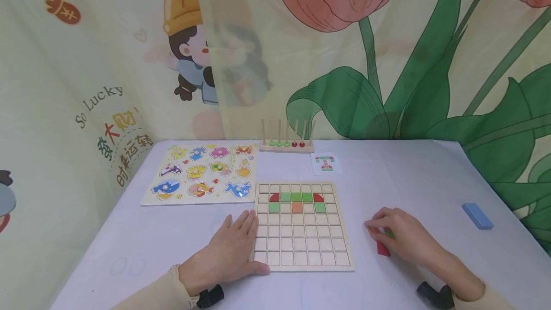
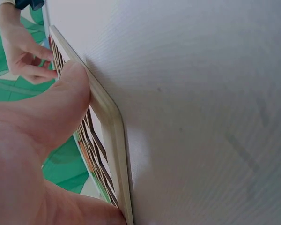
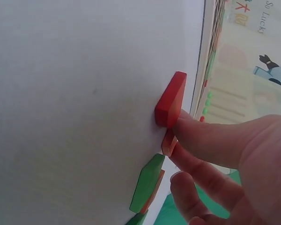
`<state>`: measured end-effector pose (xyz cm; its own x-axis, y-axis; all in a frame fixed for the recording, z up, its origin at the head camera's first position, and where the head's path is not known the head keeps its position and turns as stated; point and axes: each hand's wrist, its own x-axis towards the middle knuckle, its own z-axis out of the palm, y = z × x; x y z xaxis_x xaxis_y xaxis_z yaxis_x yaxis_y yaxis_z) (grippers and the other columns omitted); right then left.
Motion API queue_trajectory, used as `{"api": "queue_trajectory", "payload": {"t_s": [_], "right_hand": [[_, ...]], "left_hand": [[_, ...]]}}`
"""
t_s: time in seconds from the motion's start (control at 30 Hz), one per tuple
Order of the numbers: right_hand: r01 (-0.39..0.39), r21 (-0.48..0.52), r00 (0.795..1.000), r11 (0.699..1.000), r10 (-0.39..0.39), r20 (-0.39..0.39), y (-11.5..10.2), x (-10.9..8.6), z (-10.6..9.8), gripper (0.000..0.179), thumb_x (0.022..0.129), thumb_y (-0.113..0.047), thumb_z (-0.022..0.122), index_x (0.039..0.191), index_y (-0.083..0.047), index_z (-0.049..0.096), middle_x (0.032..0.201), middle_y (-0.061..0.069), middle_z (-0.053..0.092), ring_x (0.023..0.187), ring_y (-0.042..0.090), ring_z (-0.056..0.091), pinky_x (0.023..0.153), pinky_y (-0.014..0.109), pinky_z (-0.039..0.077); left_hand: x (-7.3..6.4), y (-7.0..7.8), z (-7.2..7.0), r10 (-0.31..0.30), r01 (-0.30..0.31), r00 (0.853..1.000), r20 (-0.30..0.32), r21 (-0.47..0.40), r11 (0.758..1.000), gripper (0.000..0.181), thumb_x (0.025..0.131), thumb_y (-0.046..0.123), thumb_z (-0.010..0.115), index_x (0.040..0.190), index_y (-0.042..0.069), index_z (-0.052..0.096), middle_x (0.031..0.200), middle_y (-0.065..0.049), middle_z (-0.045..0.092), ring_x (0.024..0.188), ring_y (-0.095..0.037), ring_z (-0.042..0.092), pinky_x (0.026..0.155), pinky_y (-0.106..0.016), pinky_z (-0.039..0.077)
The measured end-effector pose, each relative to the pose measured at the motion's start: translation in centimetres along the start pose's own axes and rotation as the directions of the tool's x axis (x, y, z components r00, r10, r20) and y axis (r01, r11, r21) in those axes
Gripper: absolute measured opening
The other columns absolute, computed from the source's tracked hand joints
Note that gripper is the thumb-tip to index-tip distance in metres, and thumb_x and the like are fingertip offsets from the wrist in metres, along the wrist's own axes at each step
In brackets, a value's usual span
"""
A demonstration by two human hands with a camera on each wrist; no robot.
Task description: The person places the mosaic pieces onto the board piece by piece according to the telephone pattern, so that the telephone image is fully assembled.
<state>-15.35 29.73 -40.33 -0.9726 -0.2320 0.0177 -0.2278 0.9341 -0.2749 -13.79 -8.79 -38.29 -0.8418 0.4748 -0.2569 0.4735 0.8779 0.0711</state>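
A wooden grid board (image 1: 301, 268) lies in front of me, with red, green and orange tiles in its far rows. My left hand (image 1: 234, 243) rests along its left edge with fingers extended, the thumb (image 2: 75, 79) on the near corner. To the right of the board, my right hand (image 1: 398, 233) pinches a small orange tile (image 3: 168, 142) between thumb and forefinger, down at the tabletop. Close beside the thumb is a red block (image 3: 171, 101). A green tile (image 3: 147, 183) with an orange one (image 3: 153, 192) behind it lies below; in the head view the hand partly hides these pieces.
A pattern card (image 1: 325, 163) lies behind the board. Back left is an animal peg puzzle (image 1: 206, 173), with a wooden rack of upright rods (image 1: 287, 147) near the back edge. A blue block (image 1: 478, 215) sits far right. A printed curtain (image 1: 258, 123) hangs behind the table.
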Motion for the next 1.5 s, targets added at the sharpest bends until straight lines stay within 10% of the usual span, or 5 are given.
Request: {"api": "queue_trajectory", "payload": {"t_s": [0.9, 1.5], "right_hand": [[0.107, -0.008, 0.992, 0.994, -0.107, -0.067, -1.3, 0.9, 0.1, 0.026, 0.08, -0.016, 0.088, 0.105, -0.018, 0.083, 0.085, -0.013, 0.066, 0.077, 0.005, 0.051, 0.064, 0.019, 0.048], [0.29, 0.077, 0.956, 0.954, -0.284, -0.08, -6.8, 4.8, 0.6, 0.02, 0.085, -0.018, 0.085, 0.105, -0.019, 0.083, 0.091, -0.01, 0.069, 0.082, 0.008, 0.055, 0.068, 0.02, 0.045]], "left_hand": [[-0.1, 0.1, -0.1, 0.008, -0.008, 1.0, -0.014, 0.004, 1.0, 0.109, 0.084, 0.075, 0.065, 0.155, -0.004, 0.038, 0.165, -0.021, 0.036, 0.154, -0.035, 0.034, 0.121, -0.062, 0.032], [0.1, -0.1, 0.2, 0.005, -0.005, 1.0, -0.01, 0.016, 1.0, 0.11, 0.083, 0.077, 0.063, 0.155, -0.004, 0.038, 0.165, -0.02, 0.036, 0.155, -0.035, 0.034, 0.122, -0.061, 0.032]]}}
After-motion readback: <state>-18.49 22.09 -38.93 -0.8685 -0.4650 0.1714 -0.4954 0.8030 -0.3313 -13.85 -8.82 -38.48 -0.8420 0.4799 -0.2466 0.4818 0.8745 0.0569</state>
